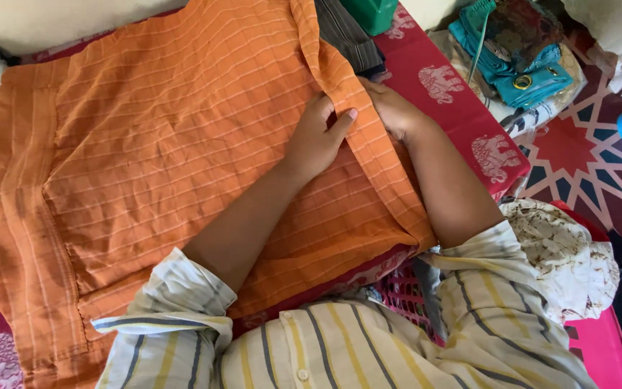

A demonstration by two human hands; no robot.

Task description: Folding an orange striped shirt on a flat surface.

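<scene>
- Orange cotton garment with thin pale stripes (181,144) lies spread flat over a dark red cloth printed with pale elephants (462,101), covering most of the surface in front of the person
- Long folded edge band of the garment (368,137) runs diagonally from the top centre down toward the person's right elbow
- Left hand (318,137) rests palm down on the garment, fingers curled narrow, thumb and fingertips pinching the folded band
- Right hand (394,108) lies just beside it on the far side of the band, fingers tucked under the fold; how far they are spread cannot be told
- Both forearms come out of rolled sleeves of a pale shirt with yellow and grey stripes (368,346)
- Pink plastic lattice basket (404,295) sits against the person's body, below the garment's near edge
- Teal folded cloth (520,65) lies on a heap at the upper right, well apart from the hands
</scene>
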